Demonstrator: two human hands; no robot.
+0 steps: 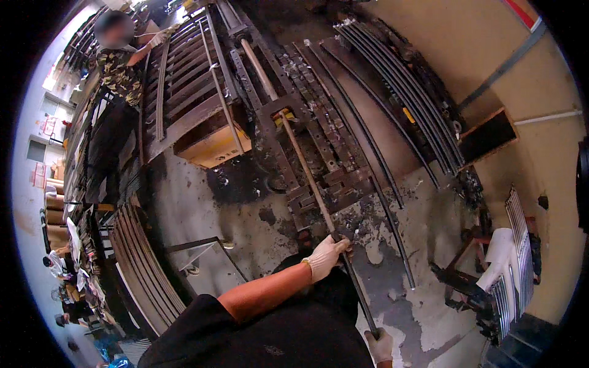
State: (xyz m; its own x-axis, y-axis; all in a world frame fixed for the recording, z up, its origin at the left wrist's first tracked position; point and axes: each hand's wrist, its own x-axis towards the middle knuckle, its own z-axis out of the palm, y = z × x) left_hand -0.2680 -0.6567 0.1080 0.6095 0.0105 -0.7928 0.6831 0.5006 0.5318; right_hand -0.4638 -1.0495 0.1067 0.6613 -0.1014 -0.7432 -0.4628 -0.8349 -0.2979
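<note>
A long, thin metal rod [310, 175] slants from the machine bed down toward me, brownish in its upper stretch and dark near my body. My left hand [327, 256], in a white work glove, is closed around it just past the near end of the bed. Lower down, close to the rod's near end, my right hand [380, 345] also wears a pale glove and grips it. The rod's far part passes into a squarish opening of a dark, greasy metal frame [283, 112] with a yellow piece inside.
Several dark rods [399, 92] lie on a bench at the right. A cardboard box [215, 147] sits left of the machine, below a slatted rack [184, 86]. One person [119, 67] works at the far left. Shiny tubes [520, 245] and a white roll [499, 251] stand at the right.
</note>
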